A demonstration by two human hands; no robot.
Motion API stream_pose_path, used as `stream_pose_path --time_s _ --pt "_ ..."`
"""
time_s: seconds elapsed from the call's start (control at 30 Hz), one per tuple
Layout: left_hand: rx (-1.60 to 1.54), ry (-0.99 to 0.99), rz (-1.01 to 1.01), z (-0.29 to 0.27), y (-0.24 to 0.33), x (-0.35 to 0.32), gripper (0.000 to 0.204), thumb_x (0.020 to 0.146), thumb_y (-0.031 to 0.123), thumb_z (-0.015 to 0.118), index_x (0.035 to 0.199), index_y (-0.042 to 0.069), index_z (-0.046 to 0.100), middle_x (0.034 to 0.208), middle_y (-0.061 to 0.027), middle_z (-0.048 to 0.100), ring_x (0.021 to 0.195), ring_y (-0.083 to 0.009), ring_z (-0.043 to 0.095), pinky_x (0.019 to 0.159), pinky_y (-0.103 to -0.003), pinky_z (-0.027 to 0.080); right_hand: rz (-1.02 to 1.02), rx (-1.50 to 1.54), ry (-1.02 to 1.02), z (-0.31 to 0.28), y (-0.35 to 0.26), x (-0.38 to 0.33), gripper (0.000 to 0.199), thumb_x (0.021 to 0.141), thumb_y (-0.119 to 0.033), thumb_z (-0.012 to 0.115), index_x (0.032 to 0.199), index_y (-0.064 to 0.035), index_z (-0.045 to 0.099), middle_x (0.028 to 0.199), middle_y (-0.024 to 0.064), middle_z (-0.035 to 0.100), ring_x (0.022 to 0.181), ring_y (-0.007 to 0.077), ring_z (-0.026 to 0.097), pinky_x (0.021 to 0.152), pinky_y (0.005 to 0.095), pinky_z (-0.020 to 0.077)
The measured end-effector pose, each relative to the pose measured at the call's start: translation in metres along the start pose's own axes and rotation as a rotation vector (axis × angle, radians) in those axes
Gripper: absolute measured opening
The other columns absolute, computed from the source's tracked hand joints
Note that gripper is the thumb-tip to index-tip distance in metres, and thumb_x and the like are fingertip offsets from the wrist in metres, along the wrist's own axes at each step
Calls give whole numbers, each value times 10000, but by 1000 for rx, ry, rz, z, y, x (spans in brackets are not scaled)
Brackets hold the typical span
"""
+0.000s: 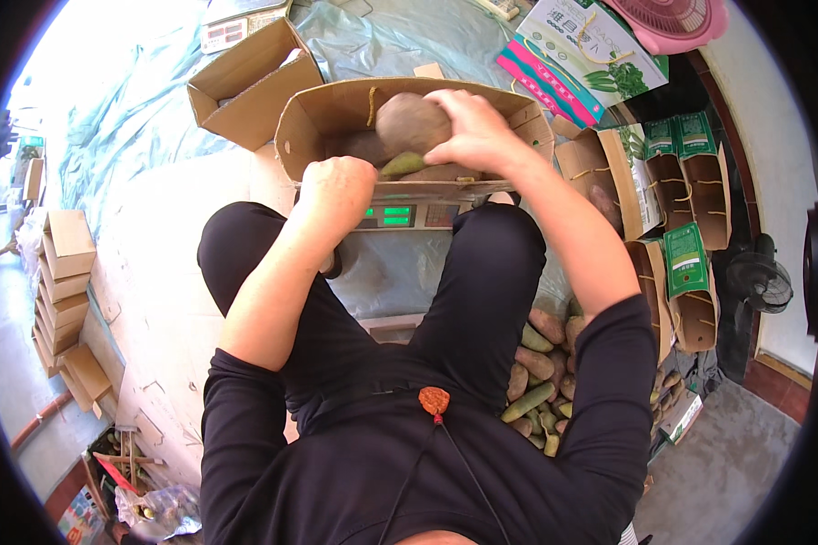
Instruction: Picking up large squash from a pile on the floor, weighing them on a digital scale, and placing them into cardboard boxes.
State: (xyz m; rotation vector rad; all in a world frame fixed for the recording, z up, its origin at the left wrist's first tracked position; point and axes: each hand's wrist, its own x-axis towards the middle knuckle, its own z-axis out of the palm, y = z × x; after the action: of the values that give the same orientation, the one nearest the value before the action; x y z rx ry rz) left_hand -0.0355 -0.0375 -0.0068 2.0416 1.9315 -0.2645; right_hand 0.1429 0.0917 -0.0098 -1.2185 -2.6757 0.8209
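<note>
An open cardboard gift box [323, 98] with yellow cord handles lies across a scale [436, 216] whose green displays are lit, just beyond my knees. Over the box, my right hand [473, 127] is closed round the side of a large round brownish root vegetable [413, 124], which is smeared by motion. My left hand [339, 186] is closed over the near rim at the box's left, its fingertips partly hidden. Beside those fingertips lies a green radish [404, 164]. More brownish roots [450, 173] rest inside the box, partly covered.
Another open carton [254, 86] stands at the far left. Loose green and reddish-brown roots [536, 363] lie by my right leg. Several open gift boxes [695, 295] line the right side, near a black fan [762, 282]. Folded cartons [64, 291] stand left; a pink fan [673, 18] is far right.
</note>
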Motion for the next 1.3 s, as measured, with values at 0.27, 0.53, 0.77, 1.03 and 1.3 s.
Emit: stream_pose_path --time_s 0.27,0.53,0.77,1.03,1.3 --pt "5 70 38 8 -2 -1 182 745 28 560 856 98 687 797 -135 662 836 -313 654 724 -410 520 51 -78 -202 53 -36 33 846 621 -342 795 1354 -156 417 1340 98 462 1231 299 435 988 481 394" --pt "17 29 17 2 -1 -7 191 795 100 570 937 110 697 855 -155 664 855 -341 644 746 -436 515 -64 459 203 -21 4 -17 501 765 -286 693 1189 -46 578 1123 162 635 1056 254 606 900 352 480" --pt "23 -1 51 -5 13 -1 146 808 204 619 885 86 660 862 -170 646 882 -361 614 766 -463 481 356 523 434 -19 104 -176 429 811 -164 678 1205 -39 564 1066 114 640 956 193 606 841 324 487" --pt "-81 15 33 5 13 2 305 782 210 649 1066 101 657 969 -135 671 944 -320 622 808 -408 476 882 525 349 139 185 -349 390 784 -168 690 1139 -33 601 1026 119 671 939 222 642 837 338 500" --pt "-83 -4 70 10 11 13 386 758 194 675 1125 76 643 1041 -138 671 989 -291 632 842 -381 476 1152 521 -39 257 160 -426 469 751 -222 716 1179 -83 586 1117 138 634 1048 291 600 867 376 487"
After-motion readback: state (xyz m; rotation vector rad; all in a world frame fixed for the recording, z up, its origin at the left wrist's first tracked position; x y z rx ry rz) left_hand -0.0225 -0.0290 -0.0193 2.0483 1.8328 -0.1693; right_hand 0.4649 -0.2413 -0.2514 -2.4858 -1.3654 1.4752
